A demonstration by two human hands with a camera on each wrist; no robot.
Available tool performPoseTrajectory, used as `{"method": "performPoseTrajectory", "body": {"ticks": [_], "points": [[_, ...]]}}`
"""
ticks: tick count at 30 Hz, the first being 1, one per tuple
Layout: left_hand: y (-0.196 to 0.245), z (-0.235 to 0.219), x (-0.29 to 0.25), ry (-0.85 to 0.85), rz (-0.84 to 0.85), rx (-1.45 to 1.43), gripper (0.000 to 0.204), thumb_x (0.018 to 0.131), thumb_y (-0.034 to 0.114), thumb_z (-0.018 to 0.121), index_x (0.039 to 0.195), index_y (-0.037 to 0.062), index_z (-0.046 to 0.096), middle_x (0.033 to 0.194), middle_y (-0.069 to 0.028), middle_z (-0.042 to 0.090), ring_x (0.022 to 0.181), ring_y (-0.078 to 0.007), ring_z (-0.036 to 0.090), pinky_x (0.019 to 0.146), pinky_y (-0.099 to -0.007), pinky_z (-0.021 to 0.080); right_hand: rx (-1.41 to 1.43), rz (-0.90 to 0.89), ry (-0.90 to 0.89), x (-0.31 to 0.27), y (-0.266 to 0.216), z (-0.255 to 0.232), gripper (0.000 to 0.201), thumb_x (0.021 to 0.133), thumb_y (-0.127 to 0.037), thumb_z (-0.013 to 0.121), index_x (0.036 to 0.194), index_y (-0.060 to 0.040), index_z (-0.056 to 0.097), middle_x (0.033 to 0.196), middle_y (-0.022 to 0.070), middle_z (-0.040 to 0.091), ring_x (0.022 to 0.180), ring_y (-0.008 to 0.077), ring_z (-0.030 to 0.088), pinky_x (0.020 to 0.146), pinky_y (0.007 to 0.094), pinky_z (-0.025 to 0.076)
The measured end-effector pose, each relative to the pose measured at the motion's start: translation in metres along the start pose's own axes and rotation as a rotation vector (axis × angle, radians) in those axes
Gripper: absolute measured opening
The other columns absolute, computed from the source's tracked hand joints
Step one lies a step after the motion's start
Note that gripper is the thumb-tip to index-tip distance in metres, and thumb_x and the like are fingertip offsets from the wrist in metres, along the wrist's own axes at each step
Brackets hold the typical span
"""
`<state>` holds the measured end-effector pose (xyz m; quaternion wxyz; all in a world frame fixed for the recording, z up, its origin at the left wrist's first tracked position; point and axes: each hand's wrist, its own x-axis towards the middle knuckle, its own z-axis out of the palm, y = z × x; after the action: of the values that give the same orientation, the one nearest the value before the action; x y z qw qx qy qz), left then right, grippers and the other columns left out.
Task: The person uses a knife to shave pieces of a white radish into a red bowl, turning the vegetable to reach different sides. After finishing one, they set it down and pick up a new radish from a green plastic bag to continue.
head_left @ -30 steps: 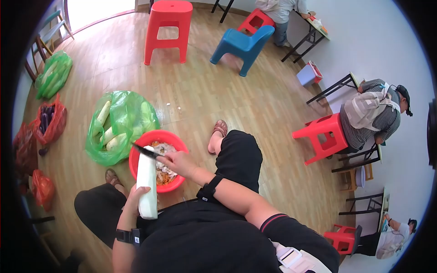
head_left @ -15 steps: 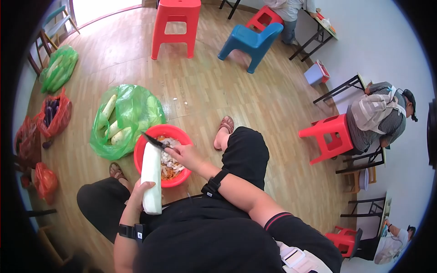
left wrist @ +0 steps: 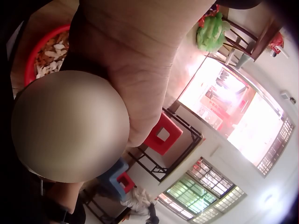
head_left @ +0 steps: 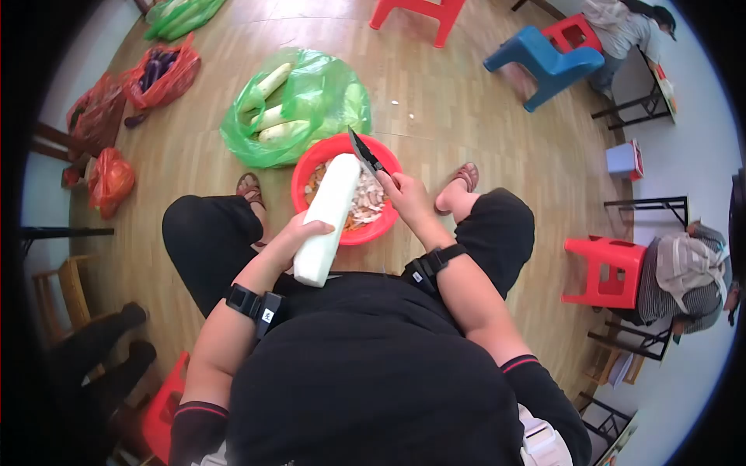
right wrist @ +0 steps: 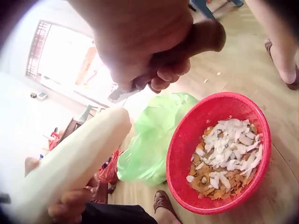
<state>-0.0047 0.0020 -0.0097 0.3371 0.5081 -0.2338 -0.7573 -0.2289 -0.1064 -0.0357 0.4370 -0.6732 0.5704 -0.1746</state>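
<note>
White and long, the smooth peeled vegetable [head_left: 330,203] slants toward one o'clock, far end over your round red plastic basin [right wrist: 187,140], your left grip [head_left: 295,236] clamped round it and your right grip [head_left: 408,199] round the black-bladed knife [head_left: 365,153], so best shave thinly, away from yourself.

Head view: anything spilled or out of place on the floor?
Two small white scraps lie on the floor beyond the red basin, away from the similar pieces inside. A dark thing, possibly an eggplant, lies beside a red bag.
</note>
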Motion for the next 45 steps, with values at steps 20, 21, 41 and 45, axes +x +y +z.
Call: {"method": "performPoseTrajectory", "body": {"ticks": [20, 21, 41, 45], "points": [[0.001, -0.001, 0.001, -0.015, -0.007, 0.021, 0.053, 0.074, 0.023, 0.064, 0.116, -0.0021, 0.046, 0.086, -0.0119, 0.059, 0.066, -0.0204, 0.064, 0.058, -0.0323, 0.054, 0.054, -0.254, 0.001, -0.010, -0.009, 0.004, 0.041, 0.090, -0.039, 0.059, 0.070, -0.0035, 0.061, 0.058, 0.0167, 0.055, 0.053, 0.0329, 0.056, 0.052, 0.0410, 0.044], [0.001, 0.000, 0.000, -0.014, -0.009, 0.019, 0.053, 0.074, 0.023, 0.064, 0.116, -0.0021, 0.046, 0.086, -0.0119, 0.059, 0.066, -0.0204, 0.064, 0.058, -0.0323, 0.054, 0.055, -0.252, -0.001, -0.015, -0.017, 0.004, 0.041, 0.090, -0.039, 0.059, 0.070, -0.0035, 0.061, 0.058, 0.0167, 0.055, 0.053, 0.0329, 0.056, 0.052, 0.0410, 0.044], [-0.001, 0.000, 0.000, -0.014, 0.012, -0.047, 0.054, 0.075, 0.027, 0.065, 0.117, -0.0007, 0.046, 0.087, -0.0128, 0.060, 0.068, -0.0211, 0.065, 0.060, -0.0327, 0.055, -0.215, -0.418, -0.145, -0.022, -0.029, 0.007, 0.041, 0.089, -0.043, 0.059, 0.071, -0.0064, 0.061, 0.059, 0.0146, 0.057, 0.055, 0.0327, 0.058, 0.052, 0.0407, 0.045], [0.003, 0.001, -0.008, -0.076, -0.001, -0.125, 0.053, 0.076, 0.026, 0.063, 0.117, -0.0019, 0.045, 0.087, -0.0145, 0.060, 0.067, -0.0232, 0.066, 0.060, -0.0336, 0.056, -0.075, -0.349, 0.044, -0.010, -0.010, 0.016, 0.043, 0.090, -0.043, 0.058, 0.068, -0.0057, 0.059, 0.058, 0.0151, 0.056, 0.055, 0.0336, 0.057, 0.052, 0.0415, 0.044]]}}
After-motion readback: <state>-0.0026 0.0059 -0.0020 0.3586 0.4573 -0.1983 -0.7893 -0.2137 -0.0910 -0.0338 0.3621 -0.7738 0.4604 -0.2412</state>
